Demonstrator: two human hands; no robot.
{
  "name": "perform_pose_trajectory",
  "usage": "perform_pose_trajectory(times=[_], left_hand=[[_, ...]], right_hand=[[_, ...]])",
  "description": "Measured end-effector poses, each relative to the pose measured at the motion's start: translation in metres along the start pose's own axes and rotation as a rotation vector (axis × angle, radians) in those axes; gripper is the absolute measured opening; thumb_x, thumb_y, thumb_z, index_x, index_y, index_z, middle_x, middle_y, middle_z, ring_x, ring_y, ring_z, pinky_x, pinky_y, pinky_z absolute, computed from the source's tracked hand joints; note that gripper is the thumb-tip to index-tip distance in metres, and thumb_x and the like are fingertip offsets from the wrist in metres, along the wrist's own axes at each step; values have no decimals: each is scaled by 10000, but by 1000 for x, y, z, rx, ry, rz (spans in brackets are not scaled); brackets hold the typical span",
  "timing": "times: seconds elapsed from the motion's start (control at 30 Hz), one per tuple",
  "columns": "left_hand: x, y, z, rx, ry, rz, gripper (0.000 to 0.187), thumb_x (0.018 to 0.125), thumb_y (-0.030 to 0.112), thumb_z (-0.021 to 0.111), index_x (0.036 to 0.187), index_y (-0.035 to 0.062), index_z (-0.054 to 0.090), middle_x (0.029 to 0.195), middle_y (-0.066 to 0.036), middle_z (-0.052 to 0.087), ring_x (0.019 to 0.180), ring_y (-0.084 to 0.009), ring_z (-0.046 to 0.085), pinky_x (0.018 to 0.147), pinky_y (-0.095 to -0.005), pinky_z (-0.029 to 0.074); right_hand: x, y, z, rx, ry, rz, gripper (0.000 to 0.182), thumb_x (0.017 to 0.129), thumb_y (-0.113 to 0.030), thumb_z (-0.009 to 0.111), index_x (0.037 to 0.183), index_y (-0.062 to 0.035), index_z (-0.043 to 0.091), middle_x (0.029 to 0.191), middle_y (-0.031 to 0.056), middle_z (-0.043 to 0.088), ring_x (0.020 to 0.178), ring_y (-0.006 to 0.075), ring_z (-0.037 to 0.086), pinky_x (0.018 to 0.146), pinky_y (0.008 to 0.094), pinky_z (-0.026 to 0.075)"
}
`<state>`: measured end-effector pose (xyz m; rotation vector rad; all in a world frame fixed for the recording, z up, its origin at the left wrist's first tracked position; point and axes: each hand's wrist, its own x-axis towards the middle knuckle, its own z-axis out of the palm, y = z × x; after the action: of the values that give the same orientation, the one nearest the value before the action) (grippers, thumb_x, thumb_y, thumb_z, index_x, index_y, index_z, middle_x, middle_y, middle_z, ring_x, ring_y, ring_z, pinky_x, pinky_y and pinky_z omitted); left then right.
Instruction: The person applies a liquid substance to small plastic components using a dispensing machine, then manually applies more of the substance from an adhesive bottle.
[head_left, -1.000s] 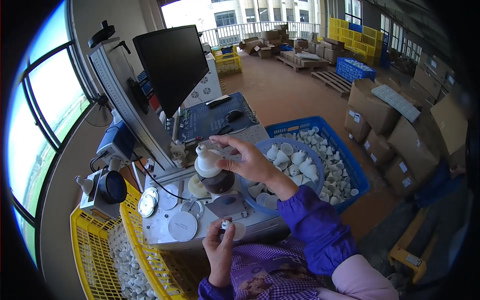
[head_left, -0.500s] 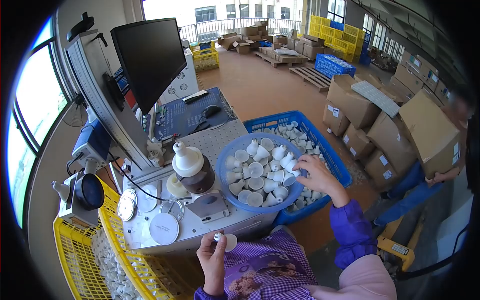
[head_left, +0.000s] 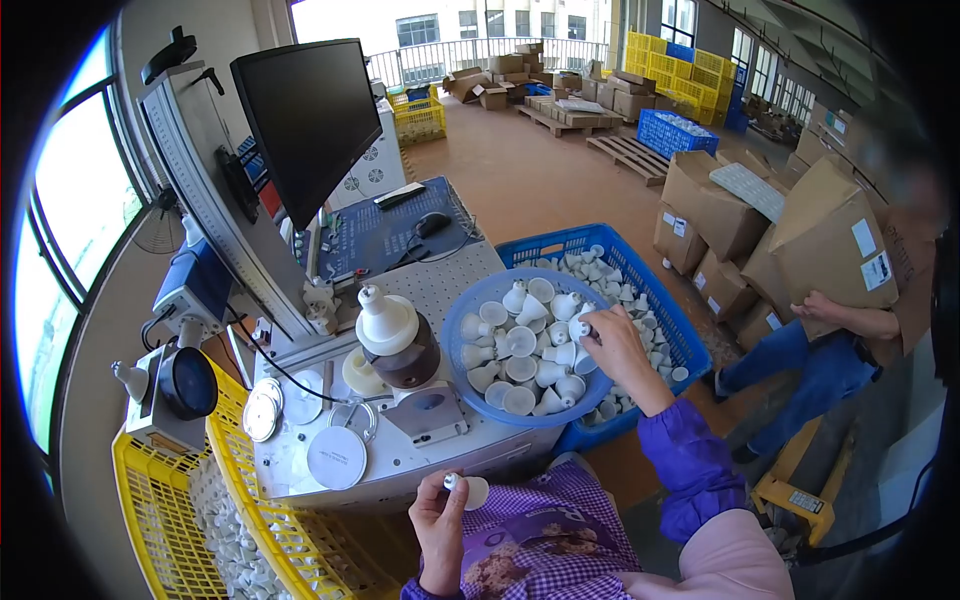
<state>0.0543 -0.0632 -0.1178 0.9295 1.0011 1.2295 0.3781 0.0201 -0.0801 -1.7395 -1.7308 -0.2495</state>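
Note:
Near the bottom centre, my left hand (head_left: 440,528) pinches a small white bulb (head_left: 472,491) between thumb and fingers, over the purple checked apron. My right hand (head_left: 618,345) is over the right side of a round blue basin (head_left: 463,385) heaped with white bulbs. Its fingers are closed on a bulb (head_left: 579,327) at the edge of the pile. Beneath and behind the basin, a blue crate (head_left: 690,320) holds more bulbs. A large white bulb (head_left: 386,322) stands upright on a dark holder on the metal worktable (head_left: 455,277), left of the basin.
A monitor (head_left: 310,125) on a column stands at the left, above a mouse (head_left: 432,224). Flat discs (head_left: 337,458) lie on the table's front. A yellow crate (head_left: 165,510) of bulbs sits lower left. At the right, another person (head_left: 815,375) holds a cardboard box (head_left: 835,240); a pallet jack (head_left: 795,495) stands nearby.
My right hand has shifted slightly left and down over the basin, and a bulb now shows at its fingertips. The other person and box have moved left. The view has shifted a little.

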Motion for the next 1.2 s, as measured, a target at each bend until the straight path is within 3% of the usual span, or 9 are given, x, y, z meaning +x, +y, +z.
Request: perform_pose_trajectory(times=[0.17,0.37,0.47,0.57,0.63,0.7,0.9,1.03,1.2], left_hand=[[-3,6,4,2,-13,35,125,868,58,646,980,7,625,957,-27,615,862,-93,560,793,-240,437],[1,41,17,-99,-3,-21,105,893,102,625,941,8,614,921,-29,624,843,-84,553,768,-231,437],[14,63,24,-179,0,45,69,879,78,621,871,16,592,908,-40,619,789,-85,547,728,-231,434],[34,88,26,96,25,281,127,797,14,693,781,23,567,843,-25,581,790,-102,521,703,-214,408],[52,110,28,439,116,603,97,780,30,713,784,-1,622,863,-46,562,814,-109,522,680,-226,429],[75,132,34,582,209,732,146,760,60,739,868,-18,680,910,-73,541,841,-142,538,686,-270,465],[123,180,53,939,255,738,323,752,200,760,964,-33,691,954,-107,540,866,-207,565,745,-303,485],[127,187,49,895,160,720,337,754,231,752,939,-45,694,950,-114,539,859,-198,564,741,-288,478],[97,186,21,544,267,846,291,773,135,739,967,-68,663,991,-112,537,882,-184,549,764,-285,470]], right_hand=[[7,8,7,202,-98,106,268,677,-56,738,936,-45,672,764,78,589,803,265,518,743,346,432],[7,-6,7,176,171,-49,237,719,-83,725,943,-37,665,863,92,618,853,266,559,761,341,453],[6,-11,10,529,47,142,264,754,-97,721,1001,-43,646,931,74,635,851,220,596,717,314,469],[3,-14,18,813,12,232,286,806,-103,699,1069,-29,618,953,55,643,812,142,615,687,278,477],[2,-21,20,872,9,232,290,809,-103,698,1076,-26,618,953,55,645,806,129,610,682,268,478],[4,-30,20,929,6,233,294,812,-103,697,1083,-23,617,954,55,647,799,116,604,676,257,478],[25,-81,0,1043,22,161,278,819,-158,708,1042,-6,642,939,57,656,744,91,576,656,236,459],[57,-130,-20,1114,-16,151,302,814,-190,716,1047,-12,642,936,67,661,759,107,581,680,265,457],[94,-181,-12,941,6,-137,282,822,-203,709,1024,-16,649,920,49,639,825,112,565,728,266,459]])
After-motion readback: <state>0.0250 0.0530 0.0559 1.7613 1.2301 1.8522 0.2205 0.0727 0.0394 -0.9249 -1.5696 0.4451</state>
